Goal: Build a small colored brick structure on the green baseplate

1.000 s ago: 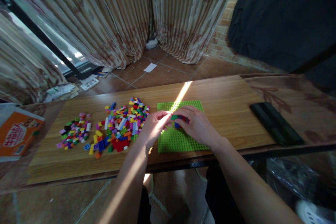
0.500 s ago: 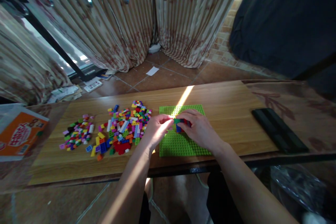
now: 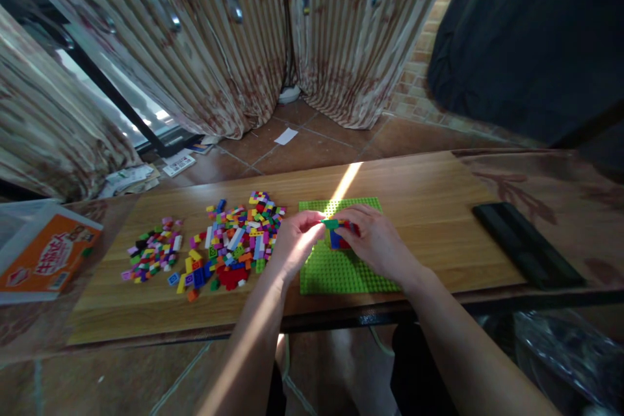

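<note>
Over the bright green baseplate (image 3: 351, 276), my two hands meet at a small green brick (image 3: 330, 224). My left hand (image 3: 298, 237) pinches its left end between thumb and fingertips. From the other side my right hand (image 3: 370, 237) has its fingers closed around the right end. Just under the right fingers sits a blue brick (image 3: 336, 240) with red bricks (image 3: 345, 244) beside it, on the baseplate. My right hand partly covers these, so their full shape is hidden.
Left of the baseplate lies a large pile of mixed loose bricks (image 3: 238, 240), with a smaller pile (image 3: 156, 250) further left. An orange-labelled plastic box (image 3: 51, 257) stands at the table's left end. A dark tray-like object (image 3: 529, 244) lies at the right.
The view has shifted slightly, so the scene sits a little lower and further right. Both hands stay together at the green brick, which shows a bit more between the fingertips.
</note>
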Demonstrator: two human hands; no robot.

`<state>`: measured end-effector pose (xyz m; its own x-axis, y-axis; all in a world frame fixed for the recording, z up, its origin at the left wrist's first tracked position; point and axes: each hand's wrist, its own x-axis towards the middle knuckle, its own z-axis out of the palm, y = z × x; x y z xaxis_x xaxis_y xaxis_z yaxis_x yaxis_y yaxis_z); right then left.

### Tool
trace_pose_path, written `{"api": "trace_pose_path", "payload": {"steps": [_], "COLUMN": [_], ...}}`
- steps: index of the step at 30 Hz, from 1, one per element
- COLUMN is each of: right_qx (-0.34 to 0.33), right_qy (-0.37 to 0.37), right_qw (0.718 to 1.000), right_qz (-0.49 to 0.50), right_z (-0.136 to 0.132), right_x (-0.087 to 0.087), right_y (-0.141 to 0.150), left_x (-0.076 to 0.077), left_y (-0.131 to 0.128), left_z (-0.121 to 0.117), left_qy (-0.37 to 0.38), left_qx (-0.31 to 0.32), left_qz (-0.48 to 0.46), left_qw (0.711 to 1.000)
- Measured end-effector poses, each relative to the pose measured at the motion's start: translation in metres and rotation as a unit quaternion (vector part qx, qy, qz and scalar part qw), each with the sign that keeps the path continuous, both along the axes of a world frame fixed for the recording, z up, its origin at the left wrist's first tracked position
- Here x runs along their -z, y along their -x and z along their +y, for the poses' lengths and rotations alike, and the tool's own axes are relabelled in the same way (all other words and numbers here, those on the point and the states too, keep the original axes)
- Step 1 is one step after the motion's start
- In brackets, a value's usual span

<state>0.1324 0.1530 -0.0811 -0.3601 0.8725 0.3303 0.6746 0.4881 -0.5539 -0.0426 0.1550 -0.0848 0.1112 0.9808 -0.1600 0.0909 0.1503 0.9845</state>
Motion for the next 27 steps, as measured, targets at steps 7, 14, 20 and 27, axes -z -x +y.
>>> {"api": "trace_pose_path", "payload": {"steps": [7, 14, 20, 27], "right_qx": [0.015, 0.016, 0.078, 0.087], "right_qy": [-0.016, 0.001, 0.032, 0.118], "right_qw": [0.999, 0.997, 0.987, 0.951], "right_qz": [0.026, 0.077, 0.14, 0.272], "right_z": [-0.001, -0.004, -0.005, -0.002], "right_x": [0.002, -0.001, 0.001, 0.011], "right_y": [-0.002, 0.0, 0.004, 0.006], "left_x": [0.002, -0.006, -0.004, -0.006], "left_y": [-0.004, -0.01, -0.013, -0.014], "left_z": [-0.005, -0.01, -0.01, -0.01], "left_qy": [-0.112, -0.146, -0.144, -0.147], "left_qx": [0.031, 0.017, 0.007, -0.002], "left_qz": [0.085, 0.137, 0.143, 0.133], "left_qw": [0.99, 0.98, 0.979, 0.98]}}
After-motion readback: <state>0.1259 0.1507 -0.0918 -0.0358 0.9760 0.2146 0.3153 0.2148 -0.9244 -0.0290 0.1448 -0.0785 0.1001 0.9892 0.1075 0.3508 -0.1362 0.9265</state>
